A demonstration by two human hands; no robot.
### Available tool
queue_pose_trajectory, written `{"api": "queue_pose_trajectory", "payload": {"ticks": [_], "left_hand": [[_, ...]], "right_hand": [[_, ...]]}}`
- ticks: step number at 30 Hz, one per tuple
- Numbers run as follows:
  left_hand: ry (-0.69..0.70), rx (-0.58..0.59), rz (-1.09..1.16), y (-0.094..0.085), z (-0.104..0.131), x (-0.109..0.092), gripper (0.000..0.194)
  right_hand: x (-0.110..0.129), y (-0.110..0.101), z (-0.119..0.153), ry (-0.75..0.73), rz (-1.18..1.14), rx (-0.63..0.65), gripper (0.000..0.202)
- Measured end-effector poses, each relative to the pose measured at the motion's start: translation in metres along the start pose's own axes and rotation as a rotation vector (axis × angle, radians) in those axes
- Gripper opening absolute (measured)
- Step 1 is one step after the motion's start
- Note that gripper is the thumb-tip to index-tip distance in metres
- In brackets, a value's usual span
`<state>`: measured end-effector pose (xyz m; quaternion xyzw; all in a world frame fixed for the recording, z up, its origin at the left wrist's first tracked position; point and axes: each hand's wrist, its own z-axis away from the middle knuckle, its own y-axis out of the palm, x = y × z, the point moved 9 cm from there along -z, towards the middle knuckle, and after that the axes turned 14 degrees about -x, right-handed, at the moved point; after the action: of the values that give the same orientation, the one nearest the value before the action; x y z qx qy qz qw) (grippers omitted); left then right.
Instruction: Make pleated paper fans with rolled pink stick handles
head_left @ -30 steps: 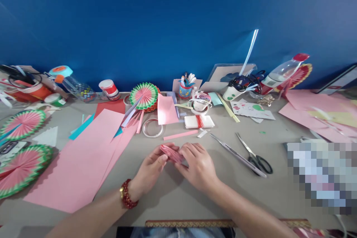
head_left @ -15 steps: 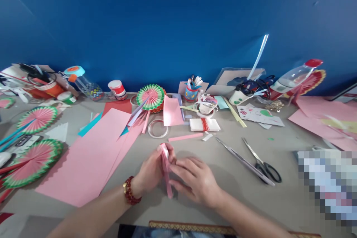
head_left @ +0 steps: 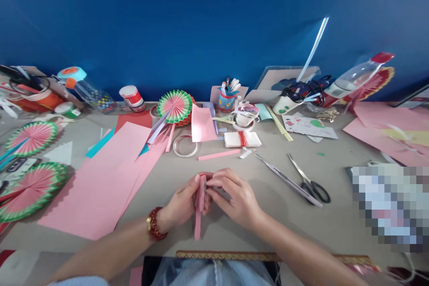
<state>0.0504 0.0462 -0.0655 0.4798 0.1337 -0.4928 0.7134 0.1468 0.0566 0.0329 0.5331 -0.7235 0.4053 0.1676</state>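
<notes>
Since a second ago the folded pink paper strip (head_left: pixel 200 203) has swung from lying flat between the hands to standing nearly on end, low in the middle of the frame, and both hands have closed in on its upper part. Her left hand (head_left: pixel 182 203) pinches it from the left, thumb on the near face, while the right hand (head_left: pixel 234 196) presses its fingertips against the other side; the pleats between them are squeezed tight and hard to count. Its lower end hangs free toward the table edge. Whether the fingers behind the strip touch each other is hidden.

A red bead bracelet (head_left: pixel 154 224) sits on the left wrist. Left of the hands lies a large pink sheet (head_left: pixel 97 187); further left, two pink-and-green paper fans (head_left: pixel 27 190) are partly cut off by the frame edge. Right of the hands lie scissors (head_left: pixel 310 181) beside a long metal blade (head_left: pixel 284 179). Just above the hands lies a loose pink strip (head_left: pixel 218 155), then a tape ring (head_left: pixel 185 145). At lower right a pixelated patch hides whatever sits there.
</notes>
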Motion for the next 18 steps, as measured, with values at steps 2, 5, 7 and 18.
{"api": "queue_pose_trajectory", "payload": {"ticks": [2,5,7,18], "left_hand": [[-0.04,0.01,0.034,0.001,-0.001,0.002,0.048],[-0.091,-0.008,0.072,-0.002,-0.005,0.005,0.038],[-0.105,-0.055,0.078,-0.008,-0.007,0.007,0.036],[-0.059,0.019,-0.028,-0.001,-0.002,0.005,0.047]], "right_hand": [[-0.003,0.001,0.0,0.012,-0.009,0.016,0.011],[-0.005,0.002,-0.001,0.014,-0.026,0.045,0.009],[-0.004,0.004,-0.001,-0.001,-0.04,0.064,0.008],[-0.004,0.002,-0.002,-0.026,-0.017,0.041,0.015]]}}
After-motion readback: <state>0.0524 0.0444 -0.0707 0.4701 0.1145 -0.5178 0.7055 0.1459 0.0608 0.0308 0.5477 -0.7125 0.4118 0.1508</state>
